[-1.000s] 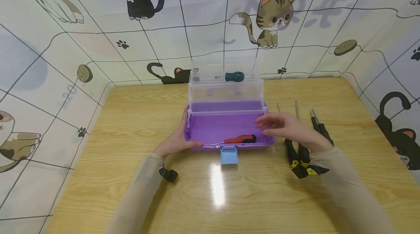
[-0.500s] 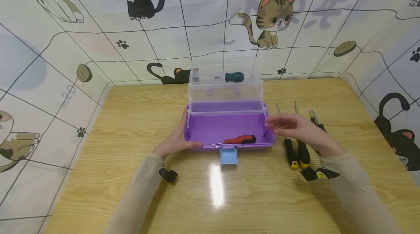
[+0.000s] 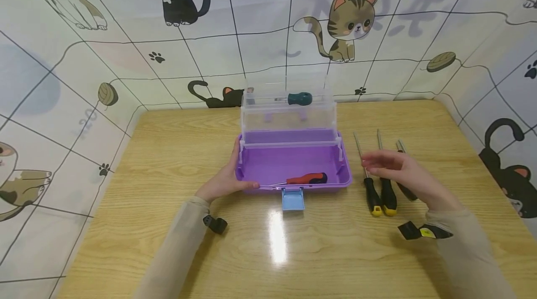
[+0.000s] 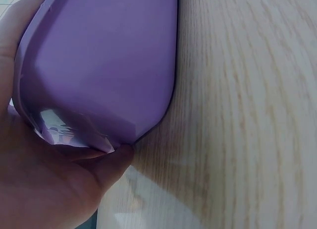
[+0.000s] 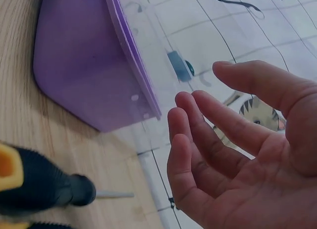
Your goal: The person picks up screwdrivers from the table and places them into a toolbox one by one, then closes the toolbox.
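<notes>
A purple toolbox stands on the table with its clear lid raised at the back. My left hand grips its left end, thumb over the front rim and fingers along the side. Inside, near the front wall, lies a red-and-black screwdriver. A short screwdriver with a dark teal handle rests in the clear upper part. My right hand, fingers loosely bent and holding nothing, hovers right of the box over two black-handled screwdrivers with yellow ends: a left one and a right one.
Beyond them, partly hidden by the right hand, lies another black-handled tool whose kind I cannot tell. A light blue latch hangs off the box front. Cat-patterned cloth rises behind the wooden table and on both sides.
My right hand has moved from over the box's right end out to the right, above the screwdrivers. The left hand and the box have stayed put.
</notes>
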`<state>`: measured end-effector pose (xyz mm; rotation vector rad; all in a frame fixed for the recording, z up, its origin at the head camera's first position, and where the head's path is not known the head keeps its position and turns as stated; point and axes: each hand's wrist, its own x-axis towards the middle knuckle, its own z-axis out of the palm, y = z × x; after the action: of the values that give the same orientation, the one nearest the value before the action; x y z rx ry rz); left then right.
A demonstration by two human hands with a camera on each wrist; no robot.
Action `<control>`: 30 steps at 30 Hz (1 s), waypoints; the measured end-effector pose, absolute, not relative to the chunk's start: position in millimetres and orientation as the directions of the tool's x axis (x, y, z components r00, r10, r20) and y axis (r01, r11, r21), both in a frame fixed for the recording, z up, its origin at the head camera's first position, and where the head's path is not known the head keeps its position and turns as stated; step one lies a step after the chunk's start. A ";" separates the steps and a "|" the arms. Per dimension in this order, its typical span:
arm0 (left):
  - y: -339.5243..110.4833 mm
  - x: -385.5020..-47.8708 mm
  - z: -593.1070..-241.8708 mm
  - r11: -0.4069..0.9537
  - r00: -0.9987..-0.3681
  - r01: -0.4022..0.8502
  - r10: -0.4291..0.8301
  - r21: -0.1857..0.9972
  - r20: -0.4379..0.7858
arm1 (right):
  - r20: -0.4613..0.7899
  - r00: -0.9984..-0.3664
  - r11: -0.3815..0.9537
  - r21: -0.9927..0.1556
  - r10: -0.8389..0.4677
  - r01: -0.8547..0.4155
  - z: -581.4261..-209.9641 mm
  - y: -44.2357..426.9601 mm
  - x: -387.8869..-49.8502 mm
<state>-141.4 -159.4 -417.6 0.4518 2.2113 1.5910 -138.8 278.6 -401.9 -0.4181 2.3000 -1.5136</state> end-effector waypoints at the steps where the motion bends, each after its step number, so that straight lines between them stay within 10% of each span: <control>1: -159.3 -141.4 -417.8 0.307 -0.877 0.039 0.467 0.951 -0.115 | -0.141 -0.897 0.392 -0.919 -0.418 -0.037 -402.9 281.2 -137.1; 30: -158.7 -139.9 -417.7 0.301 -0.879 0.002 0.456 0.954 -0.142 | -0.187 -0.919 0.474 -0.881 -0.347 0.001 -431.1 302.8 -109.1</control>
<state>-139.9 -158.7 -417.7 0.4095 2.1878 1.6023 -109.1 302.8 -431.1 -0.2920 2.3856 -1.4253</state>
